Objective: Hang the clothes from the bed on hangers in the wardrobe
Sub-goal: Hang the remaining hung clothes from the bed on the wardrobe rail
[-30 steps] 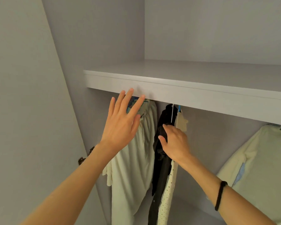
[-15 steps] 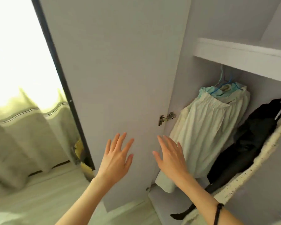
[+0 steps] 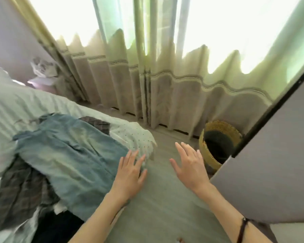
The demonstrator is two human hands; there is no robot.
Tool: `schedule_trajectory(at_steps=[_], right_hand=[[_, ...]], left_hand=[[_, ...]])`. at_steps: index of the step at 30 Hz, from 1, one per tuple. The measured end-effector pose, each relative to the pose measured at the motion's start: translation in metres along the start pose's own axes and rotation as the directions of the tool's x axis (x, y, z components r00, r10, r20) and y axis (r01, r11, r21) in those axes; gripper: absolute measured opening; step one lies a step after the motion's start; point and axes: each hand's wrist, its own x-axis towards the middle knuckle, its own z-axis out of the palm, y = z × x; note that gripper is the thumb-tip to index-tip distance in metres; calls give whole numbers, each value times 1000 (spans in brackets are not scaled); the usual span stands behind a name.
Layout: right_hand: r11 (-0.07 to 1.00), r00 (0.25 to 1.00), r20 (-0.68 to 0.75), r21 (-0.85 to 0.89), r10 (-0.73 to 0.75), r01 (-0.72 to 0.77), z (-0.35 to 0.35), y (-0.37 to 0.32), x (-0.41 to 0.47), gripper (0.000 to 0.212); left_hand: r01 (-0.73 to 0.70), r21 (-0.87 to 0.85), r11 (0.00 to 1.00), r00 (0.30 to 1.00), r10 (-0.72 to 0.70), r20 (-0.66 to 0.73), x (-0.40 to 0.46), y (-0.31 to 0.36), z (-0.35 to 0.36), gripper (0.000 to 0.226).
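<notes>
A pile of clothes lies on the bed [image 3: 11, 106] at the left. On top is a washed blue denim garment [image 3: 68, 155]. A dark plaid garment [image 3: 19, 193] lies under it, and something black [image 3: 58, 227] shows at the near edge. A white dotted piece [image 3: 135, 137] hangs over the bed's corner. My left hand [image 3: 130, 171] hovers with fingers spread beside the denim's right edge, holding nothing. My right hand [image 3: 188, 163] is spread over the floor, empty. The wardrobe's inside is out of view.
The open wardrobe door [image 3: 270, 165] juts in at the right. A woven yellow basket [image 3: 218, 142] stands on the floor by it. Long curtains [image 3: 165, 93] cover the window ahead. A strip of floor [image 3: 165, 199] runs between bed and door.
My view has swung left from the wardrobe to the bed. My right hand let go of the hung clothes, and both hands came down, spread and empty.
</notes>
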Motion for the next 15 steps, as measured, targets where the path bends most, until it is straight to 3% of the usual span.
schedule_trajectory(at_steps=[3, 7, 12, 15], right_hand=[[983, 979, 86, 24, -185, 184, 31, -59, 20, 58], [915, 905, 135, 105, -402, 391, 68, -127, 39, 58], [823, 761, 318, 155, -565, 546, 110, -183, 59, 58], [775, 681, 385, 188, -623, 603, 129, -201, 77, 58]], left_hand=[[232, -11, 973, 973, -232, -9, -44, -61, -8, 54], [485, -97, 869, 868, -492, -64, -94, -110, -24, 80], [704, -157, 693, 700, -714, -17, -131, -141, -16, 54], [785, -171, 595, 604, -797, 2, -135, -157, -11, 51]])
